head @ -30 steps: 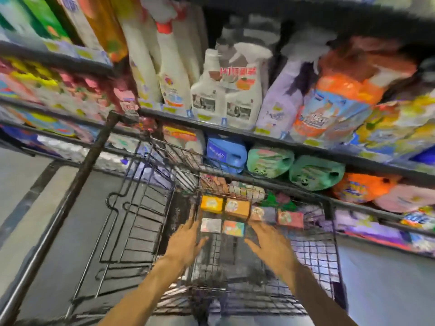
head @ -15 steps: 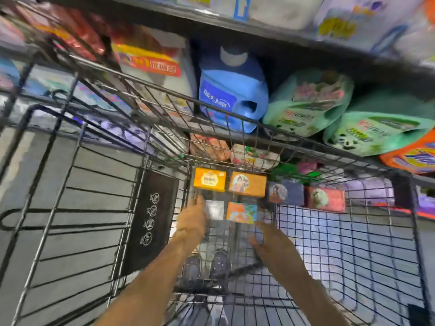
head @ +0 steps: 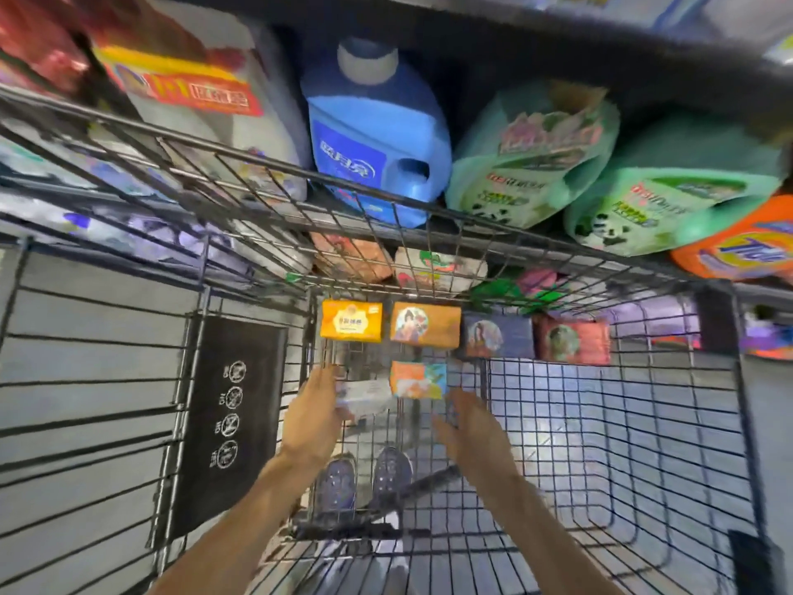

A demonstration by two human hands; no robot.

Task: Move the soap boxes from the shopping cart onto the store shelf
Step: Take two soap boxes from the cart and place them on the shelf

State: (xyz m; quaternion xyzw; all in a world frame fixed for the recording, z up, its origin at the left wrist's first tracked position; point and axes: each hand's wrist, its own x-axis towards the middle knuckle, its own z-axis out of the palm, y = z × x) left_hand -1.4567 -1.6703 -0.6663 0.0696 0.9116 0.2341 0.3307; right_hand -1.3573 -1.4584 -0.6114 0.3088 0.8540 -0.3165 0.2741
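Note:
Several soap boxes lie on the floor of the wire shopping cart [head: 600, 423]. Along the back stand a yellow box [head: 351, 319], an orange-brown box [head: 425, 324], a dark blue box [head: 497, 335] and a red box [head: 573, 340]. In front of them lies a colourful orange-and-teal box [head: 418, 380]. My left hand [head: 315, 418] grips a pale, blurred soap box [head: 367, 397], which sits tilted at my fingertips. My right hand [head: 472, 427] is open, its straight fingers just below the colourful box and apart from it.
The cart's front rim [head: 386, 208] butts against the store shelf [head: 493, 227], which holds a blue detergent jug [head: 373, 135], green refill bags [head: 536, 152] and an orange bottle [head: 746, 246]. A black sign panel [head: 227, 418] hangs on the cart's left wall. My shoes [head: 364, 478] show through the floor.
The view has tipped down and come closer to the cart floor. My left hand has closed on the pale box, which has tilted. My right hand has moved up towards the colourful box.

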